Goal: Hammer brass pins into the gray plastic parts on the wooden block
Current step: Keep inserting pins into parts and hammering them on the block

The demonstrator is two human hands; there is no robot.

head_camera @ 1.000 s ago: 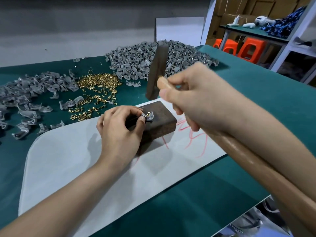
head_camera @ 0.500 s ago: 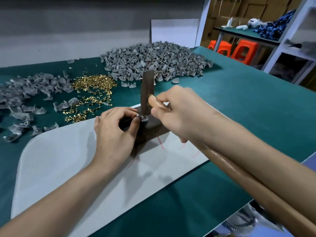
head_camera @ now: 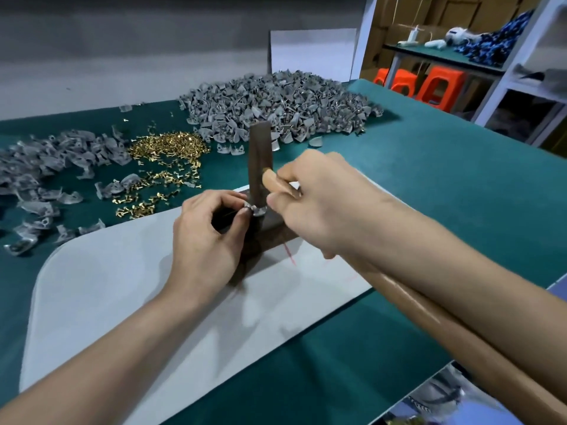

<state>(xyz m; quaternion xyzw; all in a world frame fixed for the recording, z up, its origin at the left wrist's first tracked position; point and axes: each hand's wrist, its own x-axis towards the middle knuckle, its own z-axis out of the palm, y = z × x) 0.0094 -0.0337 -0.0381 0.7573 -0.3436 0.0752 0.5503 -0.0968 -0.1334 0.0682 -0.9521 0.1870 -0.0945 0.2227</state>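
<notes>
1 gray part (head_camera: 256,209) in left hand (head_camera: 202,240), right hand (head_camera: 322,204) gripping hammer (head_camera: 260,161)

Pinched fingers (head_camera: 221,198) on left hand (head_camera: 202,240), tight curled grip on right hand (head_camera: 319,207).

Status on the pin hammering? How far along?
Done: hard to say; the big gray heap at the back may be finished parts, pins too small to confirm. In hand: left hand pinches one gray part on the wooden block, right hand grips the hammer with its head down on it. Left: a large scatter of brass pins and a second gray heap on the left, so plenty remains.
</notes>
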